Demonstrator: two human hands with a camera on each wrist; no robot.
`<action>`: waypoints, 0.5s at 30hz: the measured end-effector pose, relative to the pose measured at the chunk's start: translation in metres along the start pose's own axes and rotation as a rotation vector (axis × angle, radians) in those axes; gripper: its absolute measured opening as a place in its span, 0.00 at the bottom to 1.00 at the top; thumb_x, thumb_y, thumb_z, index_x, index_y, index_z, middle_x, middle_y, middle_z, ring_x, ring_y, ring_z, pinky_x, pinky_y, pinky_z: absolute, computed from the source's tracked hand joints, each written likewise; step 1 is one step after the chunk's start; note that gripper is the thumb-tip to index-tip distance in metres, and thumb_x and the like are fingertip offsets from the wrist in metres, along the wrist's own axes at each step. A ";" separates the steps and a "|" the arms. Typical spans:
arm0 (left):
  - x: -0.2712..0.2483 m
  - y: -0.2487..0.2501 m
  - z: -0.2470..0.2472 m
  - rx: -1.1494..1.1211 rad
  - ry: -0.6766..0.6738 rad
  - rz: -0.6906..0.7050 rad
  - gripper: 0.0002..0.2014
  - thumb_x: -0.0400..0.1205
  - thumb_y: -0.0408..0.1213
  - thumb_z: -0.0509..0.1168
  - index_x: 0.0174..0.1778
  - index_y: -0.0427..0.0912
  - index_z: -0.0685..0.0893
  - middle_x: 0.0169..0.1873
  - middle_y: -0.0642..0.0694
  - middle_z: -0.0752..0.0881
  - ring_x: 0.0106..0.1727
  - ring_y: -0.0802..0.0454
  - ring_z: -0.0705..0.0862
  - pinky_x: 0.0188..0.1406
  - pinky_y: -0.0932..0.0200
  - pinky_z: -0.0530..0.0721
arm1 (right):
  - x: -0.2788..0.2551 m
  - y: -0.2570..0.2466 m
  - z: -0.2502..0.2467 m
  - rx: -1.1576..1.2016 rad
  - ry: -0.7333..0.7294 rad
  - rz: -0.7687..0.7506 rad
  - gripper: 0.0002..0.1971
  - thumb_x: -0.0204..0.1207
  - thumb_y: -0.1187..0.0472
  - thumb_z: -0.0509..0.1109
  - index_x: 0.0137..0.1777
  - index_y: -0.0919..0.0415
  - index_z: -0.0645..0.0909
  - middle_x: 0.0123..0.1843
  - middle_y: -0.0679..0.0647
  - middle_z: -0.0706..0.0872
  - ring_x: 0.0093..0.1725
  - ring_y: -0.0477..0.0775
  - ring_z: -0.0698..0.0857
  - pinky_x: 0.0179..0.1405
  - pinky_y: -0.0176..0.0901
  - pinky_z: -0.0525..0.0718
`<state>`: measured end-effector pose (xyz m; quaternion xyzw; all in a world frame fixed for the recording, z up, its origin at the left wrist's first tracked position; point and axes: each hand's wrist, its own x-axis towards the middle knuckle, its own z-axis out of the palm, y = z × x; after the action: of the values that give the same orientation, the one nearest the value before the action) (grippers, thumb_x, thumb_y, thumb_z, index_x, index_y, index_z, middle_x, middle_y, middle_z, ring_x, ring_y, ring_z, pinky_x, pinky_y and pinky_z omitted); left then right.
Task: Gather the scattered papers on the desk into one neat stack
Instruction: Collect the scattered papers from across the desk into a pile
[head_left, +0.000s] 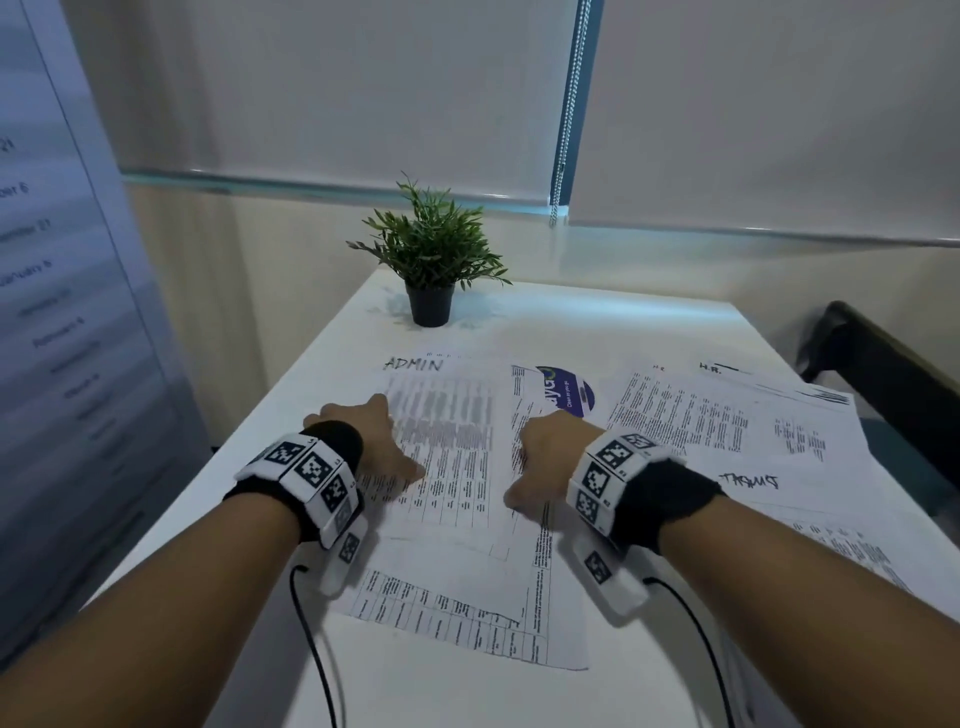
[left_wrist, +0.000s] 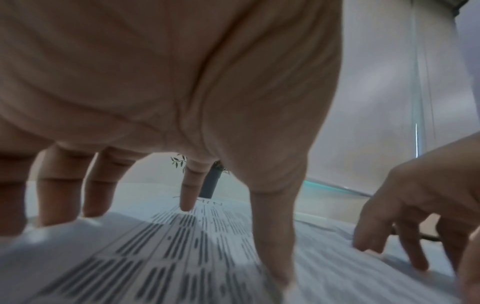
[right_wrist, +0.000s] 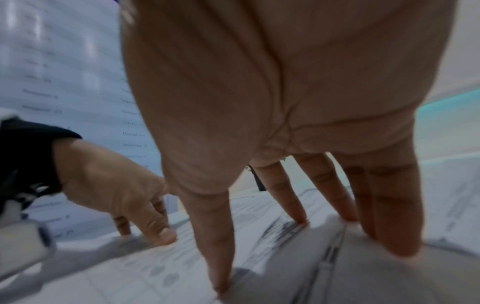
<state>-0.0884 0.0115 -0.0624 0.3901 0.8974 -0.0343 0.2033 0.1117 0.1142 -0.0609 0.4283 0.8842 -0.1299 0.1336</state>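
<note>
The head view looks forward and down from above the tabletop, taking in both forearms, the papers and the plant at the far edge. Each wrist view sits low, close under a palm, facing along the fingers toward the plant. Each also catches the other hand, and all three share the papers.

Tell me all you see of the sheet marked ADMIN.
The ADMIN sheet is white paper printed with a dense table, the word handwritten in capitals at its far edge. It lies flat on the white desk, just before the potted plant, on top of other printed sheets. The left hand presses on its left part with straight fingertips. Its right side borders the sheet under the right hand.
</note>
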 end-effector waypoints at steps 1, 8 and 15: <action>-0.001 0.002 -0.001 -0.008 -0.022 0.024 0.49 0.64 0.68 0.79 0.77 0.51 0.69 0.70 0.39 0.80 0.68 0.36 0.81 0.68 0.40 0.84 | 0.001 -0.005 0.002 -0.003 -0.006 -0.007 0.14 0.63 0.46 0.73 0.35 0.57 0.79 0.34 0.49 0.86 0.32 0.55 0.86 0.36 0.49 0.91; -0.006 0.004 0.000 -0.008 -0.079 -0.006 0.63 0.54 0.74 0.79 0.85 0.58 0.62 0.81 0.35 0.68 0.81 0.32 0.68 0.78 0.36 0.75 | -0.007 -0.001 -0.010 0.234 0.087 0.028 0.17 0.76 0.50 0.76 0.45 0.67 0.83 0.44 0.63 0.87 0.43 0.60 0.86 0.39 0.47 0.84; 0.007 0.025 0.005 -0.041 -0.033 0.050 0.65 0.50 0.78 0.71 0.84 0.51 0.61 0.74 0.44 0.82 0.72 0.37 0.82 0.71 0.40 0.82 | -0.012 -0.013 -0.007 0.340 0.040 0.065 0.22 0.73 0.43 0.82 0.38 0.57 0.76 0.38 0.50 0.80 0.34 0.47 0.77 0.31 0.40 0.76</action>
<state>-0.0729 0.0322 -0.0673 0.4076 0.8843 -0.0174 0.2269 0.1074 0.0999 -0.0485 0.4755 0.8378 -0.2644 0.0457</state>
